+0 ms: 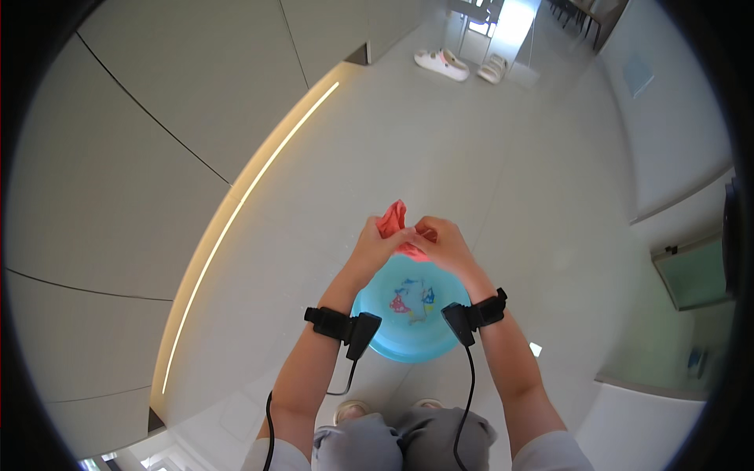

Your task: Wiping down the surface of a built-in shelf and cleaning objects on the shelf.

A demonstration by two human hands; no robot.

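Observation:
A red-pink cloth (393, 219) is bunched between my two hands, over the far rim of a light-blue plastic basin (412, 347). My left hand (377, 242) grips its left part, and my right hand (443, 240) has hold of its right part; the thumbs nearly meet in the middle. Part of the cloth sticks up past my left fingers, and another part hangs below the hands. The basin rests on the floor in front of my feet, with coloured printed figures (412, 299) on its bottom. Whether it holds water, I cannot tell.
Pale cabinets with a lit strip (241, 203) along their base curve down the left. White clogs (442, 65) and another pale shoe (493, 69) lie on the glossy floor (518, 194) ahead. Black straps with cables circle both my wrists. A glass-panelled frame (692, 274) stands at the right.

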